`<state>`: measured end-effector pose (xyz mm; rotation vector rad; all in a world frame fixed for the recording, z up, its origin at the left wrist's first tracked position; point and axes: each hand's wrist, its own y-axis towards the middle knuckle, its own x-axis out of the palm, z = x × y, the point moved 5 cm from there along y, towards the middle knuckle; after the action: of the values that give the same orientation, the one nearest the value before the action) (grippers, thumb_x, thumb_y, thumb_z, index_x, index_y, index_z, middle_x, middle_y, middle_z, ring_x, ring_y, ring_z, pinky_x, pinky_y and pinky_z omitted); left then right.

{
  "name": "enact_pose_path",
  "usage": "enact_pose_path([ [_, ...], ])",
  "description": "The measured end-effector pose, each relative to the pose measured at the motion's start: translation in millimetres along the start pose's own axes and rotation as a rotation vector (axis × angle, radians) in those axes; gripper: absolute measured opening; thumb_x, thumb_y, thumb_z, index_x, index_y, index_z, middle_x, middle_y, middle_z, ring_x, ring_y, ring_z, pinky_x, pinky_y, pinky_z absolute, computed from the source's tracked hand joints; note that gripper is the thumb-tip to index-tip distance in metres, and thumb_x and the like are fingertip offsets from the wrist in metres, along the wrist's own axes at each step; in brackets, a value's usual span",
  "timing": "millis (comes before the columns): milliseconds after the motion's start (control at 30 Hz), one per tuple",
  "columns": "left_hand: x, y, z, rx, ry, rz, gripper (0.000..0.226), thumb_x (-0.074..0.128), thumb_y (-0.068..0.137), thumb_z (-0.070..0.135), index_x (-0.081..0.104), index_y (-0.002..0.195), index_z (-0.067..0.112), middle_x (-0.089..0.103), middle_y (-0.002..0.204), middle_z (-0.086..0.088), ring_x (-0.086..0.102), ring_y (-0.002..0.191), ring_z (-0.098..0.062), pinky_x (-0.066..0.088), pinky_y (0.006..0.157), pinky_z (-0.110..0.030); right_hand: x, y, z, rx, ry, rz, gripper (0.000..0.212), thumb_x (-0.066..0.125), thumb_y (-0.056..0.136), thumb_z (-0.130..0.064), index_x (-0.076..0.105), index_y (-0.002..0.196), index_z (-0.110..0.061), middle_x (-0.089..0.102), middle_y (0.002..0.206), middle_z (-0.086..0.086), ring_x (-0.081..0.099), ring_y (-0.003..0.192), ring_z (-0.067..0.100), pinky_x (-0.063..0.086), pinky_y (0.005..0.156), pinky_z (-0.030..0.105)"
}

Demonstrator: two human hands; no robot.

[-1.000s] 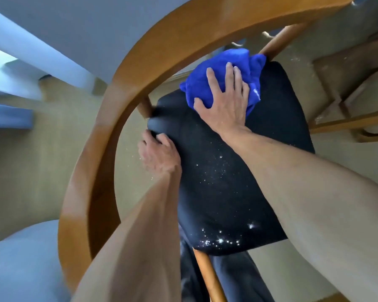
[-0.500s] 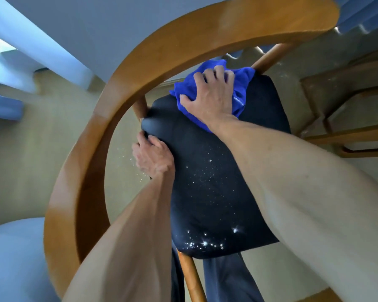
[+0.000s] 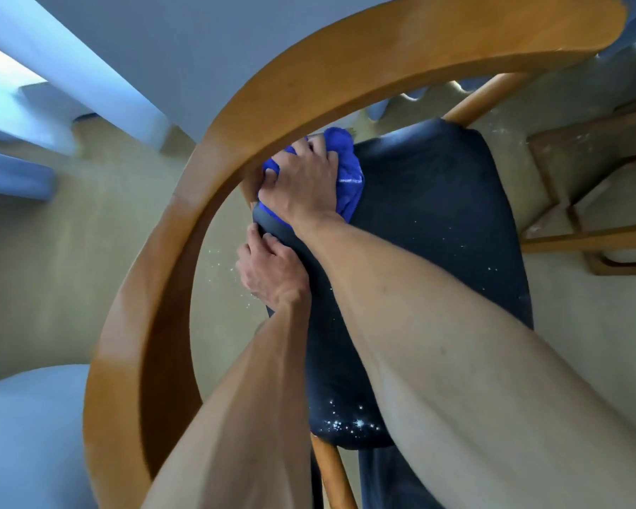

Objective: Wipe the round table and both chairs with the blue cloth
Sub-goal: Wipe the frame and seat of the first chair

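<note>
Right hand (image 3: 303, 183) clamps the bunched blue cloth (image 3: 347, 178) at the seat's (image 3: 437, 222) far left corner, tight against the curved wooden backrest (image 3: 235, 148). Left hand (image 3: 270, 271) curls over the seat edge, steadying the chair. Best to drag cloth toward the near edge, where white specks (image 3: 349, 422) sit (press firmly, short overlapping strokes), sweeping crumbs off.

Home dining corner: wooden armchair (image 3: 309, 115), dark cushioned seat (image 3: 448, 229), curtain hem (image 3: 437, 93), beige floor (image 3: 52, 273).
</note>
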<state>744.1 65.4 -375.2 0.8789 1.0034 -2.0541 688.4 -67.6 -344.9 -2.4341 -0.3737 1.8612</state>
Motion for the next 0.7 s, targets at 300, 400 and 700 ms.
enact_pose_path([
  [300, 0.0, -12.1, 16.6, -0.031, 0.207, -0.016, 0.037, 0.034, 0.102, 0.032, 0.047, 0.137, 0.027, 0.054, 0.124, -0.011, 0.050, 0.113, -0.031, 0.034, 0.098, -0.044, -1.4, -0.4, 22.8, -0.077, -0.074, -0.027, 0.037, 0.038, 0.097, -0.046, 0.060, 0.120, -0.027, 0.057, 0.130, -0.002, 0.041, 0.126, 0.024, 0.025, 0.109, 0.045],
  [400, 3.8, -14.9, 23.2, -0.107, 0.228, -0.012, 0.037, 0.032, 0.103, 0.029, 0.044, 0.138, 0.026, 0.051, 0.129, -0.012, 0.047, 0.119, -0.031, 0.034, 0.099, -0.045, -8.4, -2.7, 31.2, -0.054, -0.066, -0.050, 0.036, 0.037, 0.098, -0.046, 0.061, 0.118, -0.027, 0.057, 0.130, -0.003, 0.041, 0.128, 0.023, 0.020, 0.113, 0.050],
  [700, 21.3, -54.9, 29.8, -0.102, 0.293, 0.124, 0.051, 0.037, 0.099, 0.024, 0.032, 0.149, 0.018, 0.024, 0.159, -0.009, 0.026, 0.143, -0.027, 0.017, 0.114, -0.042, -28.7, -1.4, 52.7, -0.001, -0.020, 0.043, 0.026, 0.044, 0.097, -0.041, 0.066, 0.104, -0.028, 0.065, 0.116, -0.005, 0.048, 0.118, 0.024, 0.023, 0.111, 0.050],
])
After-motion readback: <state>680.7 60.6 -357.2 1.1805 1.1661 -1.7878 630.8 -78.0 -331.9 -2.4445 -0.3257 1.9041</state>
